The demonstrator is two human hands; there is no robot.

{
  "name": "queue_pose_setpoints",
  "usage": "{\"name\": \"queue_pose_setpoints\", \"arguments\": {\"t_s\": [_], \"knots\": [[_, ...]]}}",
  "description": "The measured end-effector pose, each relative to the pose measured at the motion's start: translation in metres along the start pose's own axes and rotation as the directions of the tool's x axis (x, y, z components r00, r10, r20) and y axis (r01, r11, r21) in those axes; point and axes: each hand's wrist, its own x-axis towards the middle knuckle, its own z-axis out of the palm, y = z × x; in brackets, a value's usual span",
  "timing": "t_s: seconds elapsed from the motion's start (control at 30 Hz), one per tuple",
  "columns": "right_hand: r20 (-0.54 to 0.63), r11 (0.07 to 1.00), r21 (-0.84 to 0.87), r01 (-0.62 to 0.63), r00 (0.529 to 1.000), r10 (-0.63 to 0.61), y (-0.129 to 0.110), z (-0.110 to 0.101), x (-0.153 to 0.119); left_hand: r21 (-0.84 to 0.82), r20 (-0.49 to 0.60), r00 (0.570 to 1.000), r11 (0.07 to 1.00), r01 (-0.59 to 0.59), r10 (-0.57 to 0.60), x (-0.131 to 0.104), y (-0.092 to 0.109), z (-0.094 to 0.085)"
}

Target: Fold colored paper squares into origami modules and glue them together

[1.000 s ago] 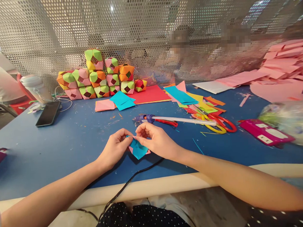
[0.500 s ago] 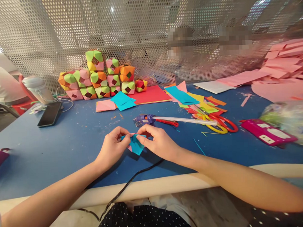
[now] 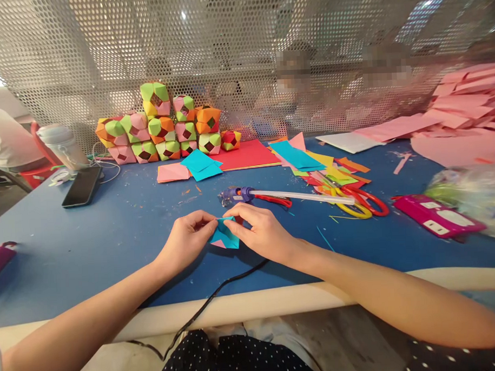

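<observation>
Folded blue-and-pink paper [image 3: 230,239] is pinched at its top edge by my left hand [image 3: 189,237] and right hand [image 3: 260,229] over the blue table [image 3: 111,244], nearer me than the glue gun [image 3: 238,195]; light, even fingertip pressure should keep creases crisp

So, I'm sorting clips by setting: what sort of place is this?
Probably a paper-craft workspace, though whether class or workshop I can't tell: folded paper shapes are stacked up, and a glue gun and scissors lie nearby.

1 phone [image 3: 82,187] beside 1 pale bottle [image 3: 58,136], red chair [image 3: 36,175], perforated metal screen [image 3: 108,44]
</observation>
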Motion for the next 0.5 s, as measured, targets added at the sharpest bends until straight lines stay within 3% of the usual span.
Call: {"name": "queue_pose_setpoints", "arguments": {"t_s": [0.23, 0.33, 0.5], "knots": [[-0.028, 1.000, -0.016, 0.008, 1.000, -0.009, 0.0004, -0.0008, 0.0003, -0.072, 0.101, 0.995, 0.997, 0.026, -0.019, 0.0015, 0.0017, -0.0019], [-0.014, 1.000, -0.008, -0.004, 1.000, 0.004, 0.0004, -0.0010, 0.0010, -0.114, 0.118, 0.991, 0.990, 0.082, -0.068, 0.0028, -0.0010, -0.0017], [0.008, 0.999, 0.020, -0.041, 0.999, 0.041, -0.0004, -0.0003, 0.0014, -0.115, 0.108, 0.992, 0.991, 0.070, -0.058, 0.0021, -0.0007, -0.0001]]}}
